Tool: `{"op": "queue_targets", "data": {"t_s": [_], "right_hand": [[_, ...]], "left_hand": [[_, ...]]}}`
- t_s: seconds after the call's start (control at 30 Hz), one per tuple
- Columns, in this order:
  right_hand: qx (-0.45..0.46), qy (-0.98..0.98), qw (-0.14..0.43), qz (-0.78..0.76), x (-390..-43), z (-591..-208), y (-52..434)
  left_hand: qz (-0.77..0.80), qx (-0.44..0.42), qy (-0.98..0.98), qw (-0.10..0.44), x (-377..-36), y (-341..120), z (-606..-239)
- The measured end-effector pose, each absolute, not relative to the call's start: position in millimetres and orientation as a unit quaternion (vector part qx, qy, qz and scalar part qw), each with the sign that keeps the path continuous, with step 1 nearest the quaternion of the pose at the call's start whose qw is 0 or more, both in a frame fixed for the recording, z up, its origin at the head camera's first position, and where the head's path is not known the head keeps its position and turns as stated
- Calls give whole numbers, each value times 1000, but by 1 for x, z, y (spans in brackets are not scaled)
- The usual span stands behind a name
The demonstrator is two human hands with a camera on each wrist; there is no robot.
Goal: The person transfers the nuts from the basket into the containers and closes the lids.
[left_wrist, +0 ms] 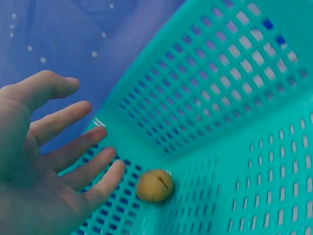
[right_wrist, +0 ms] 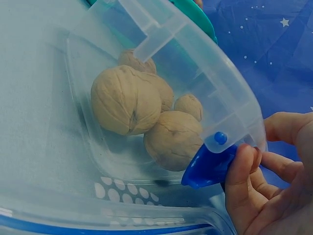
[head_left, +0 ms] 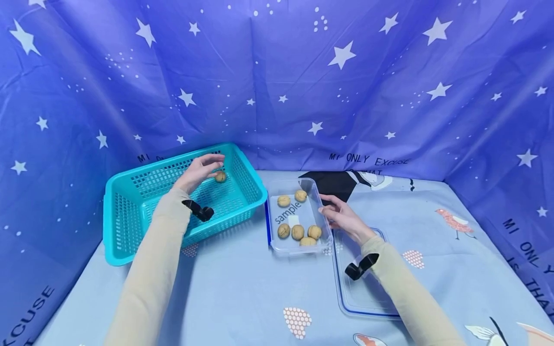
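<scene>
My left hand (head_left: 196,175) is over the turquoise plastic basket (head_left: 113,226), its fingers spread and bent a little, holding nothing. Beyond its fingertips, a single walnut (left_wrist: 155,186) lies on the basket floor near a corner. To the right of the basket stands a clear plastic box (head_left: 277,247) with several walnuts (head_left: 297,232) inside and the printed word "sample" visible at its bottom. On the box's right side, my right hand (head_left: 346,220) grips the edge, with the thumb by a blue latch (right_wrist: 209,166) and other fingers along the wall.
A clear lid with a blue seal (head_left: 372,315) lies flat on the table, under my right forearm. The light blue patterned cloth (head_left: 242,298) covers the table. Star-printed blue curtains (head_left: 294,96) hang behind and at both sides.
</scene>
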State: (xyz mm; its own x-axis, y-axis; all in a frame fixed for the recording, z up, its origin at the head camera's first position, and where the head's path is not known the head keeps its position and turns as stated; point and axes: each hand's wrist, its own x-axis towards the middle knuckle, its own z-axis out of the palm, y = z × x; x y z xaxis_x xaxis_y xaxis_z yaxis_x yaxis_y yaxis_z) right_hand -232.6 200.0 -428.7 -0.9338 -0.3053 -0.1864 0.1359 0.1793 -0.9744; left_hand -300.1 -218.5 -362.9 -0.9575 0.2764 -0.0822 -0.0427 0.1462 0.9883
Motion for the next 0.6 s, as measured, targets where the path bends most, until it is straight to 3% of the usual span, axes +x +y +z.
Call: {"op": "queue_targets", "data": {"t_s": [0.23,0.6], "right_hand": [[-83,736,165,-651,-234,-433,202],[-61,745,173,-642,-235,-432,200]], "left_hand": [[557,79,818,120,-314,-232,-386],[518,89,831,182,-320,-232,-404]]}}
